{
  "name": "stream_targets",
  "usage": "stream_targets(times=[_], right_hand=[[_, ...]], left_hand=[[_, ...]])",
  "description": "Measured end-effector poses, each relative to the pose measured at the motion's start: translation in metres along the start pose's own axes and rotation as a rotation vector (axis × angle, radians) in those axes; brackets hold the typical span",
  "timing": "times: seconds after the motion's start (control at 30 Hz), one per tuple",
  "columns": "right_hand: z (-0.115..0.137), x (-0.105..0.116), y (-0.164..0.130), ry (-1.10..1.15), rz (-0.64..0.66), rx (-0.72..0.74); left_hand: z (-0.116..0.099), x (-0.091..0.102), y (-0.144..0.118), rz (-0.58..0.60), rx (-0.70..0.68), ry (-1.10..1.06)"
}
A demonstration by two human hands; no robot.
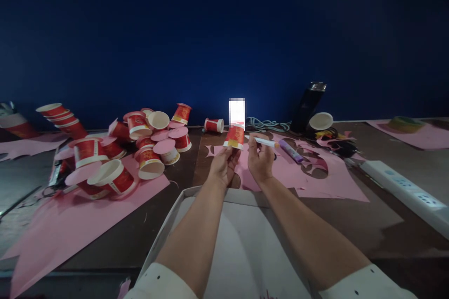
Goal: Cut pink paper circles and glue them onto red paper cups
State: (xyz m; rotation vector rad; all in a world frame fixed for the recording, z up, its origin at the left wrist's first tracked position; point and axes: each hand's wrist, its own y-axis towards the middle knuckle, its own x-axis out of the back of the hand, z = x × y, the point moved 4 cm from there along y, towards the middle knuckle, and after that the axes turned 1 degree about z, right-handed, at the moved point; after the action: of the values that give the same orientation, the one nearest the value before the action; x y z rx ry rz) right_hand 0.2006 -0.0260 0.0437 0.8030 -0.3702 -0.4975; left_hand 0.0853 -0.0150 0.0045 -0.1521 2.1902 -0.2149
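My left hand [223,167] is closed around the lower part of a red paper cup [234,136], which is upside down with its white rim low. A bright blurred patch hides whatever lies just above the cup. In my right hand [260,161] is a white marker pen [263,141] with an orange end, its tip pointing left toward the cup. Whether the tip touches the cup I cannot tell. Beneath both hands lies a pink paper sheet [280,177] with round holes cut in it. On that sheet, right of my right hand, rests a purple glue stick [291,151].
Several red cups with pink paper discs [150,161] crowd the left side, near stacked cups [63,117]. Close to me is a white box lid [245,238]. A dark flask [310,105], a pale cable [268,124], a power strip [403,191] and a tape roll [405,124] stand or lie rightward.
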Motion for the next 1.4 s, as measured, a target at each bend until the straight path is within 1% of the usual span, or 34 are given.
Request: stream_targets(times=[0.17, 0.27, 0.33, 0.4, 0.53, 0.6, 0.77, 0.93, 1.03, 1.17, 1.33, 1.4], right_hand=[[-0.004, -0.003, 0.001, 0.017, 0.034, 0.021], [-0.004, -0.003, -0.001, 0.007, 0.033, 0.061], [-0.002, -0.003, -0.002, 0.008, 0.028, 0.086], [0.000, -0.005, -0.004, 0.028, 0.062, 0.094], [0.003, -0.008, -0.007, 0.070, 0.145, 0.050], [0.005, -0.009, -0.008, 0.066, 0.156, 0.047], [0.007, -0.010, -0.009, 0.039, 0.182, 0.100], [0.005, -0.013, -0.009, 0.036, 0.224, 0.095], [0.006, -0.012, -0.009, 0.001, 0.207, 0.111], [0.005, -0.009, -0.007, -0.037, 0.164, 0.094], [0.006, -0.011, -0.007, -0.004, 0.193, 0.137], [0.006, -0.011, -0.007, -0.009, 0.192, 0.130]], left_hand=[[-0.001, 0.000, 0.004, 0.020, 0.006, -0.083], [-0.001, 0.002, 0.005, 0.010, -0.024, -0.101], [-0.002, 0.002, 0.006, 0.027, -0.043, -0.096], [-0.002, 0.000, 0.005, 0.052, -0.054, -0.087], [-0.002, -0.003, 0.003, 0.084, -0.069, -0.050], [-0.002, -0.003, 0.003, 0.102, -0.077, -0.027], [0.002, -0.002, 0.005, 0.164, -0.106, 0.018], [0.006, 0.001, 0.008, 0.199, -0.113, 0.113], [0.005, 0.001, 0.008, 0.204, -0.126, 0.132], [0.004, 0.000, 0.008, 0.205, -0.143, 0.147], [0.005, 0.000, 0.008, 0.200, -0.140, 0.189], [0.006, 0.000, 0.007, 0.203, -0.136, 0.215]])
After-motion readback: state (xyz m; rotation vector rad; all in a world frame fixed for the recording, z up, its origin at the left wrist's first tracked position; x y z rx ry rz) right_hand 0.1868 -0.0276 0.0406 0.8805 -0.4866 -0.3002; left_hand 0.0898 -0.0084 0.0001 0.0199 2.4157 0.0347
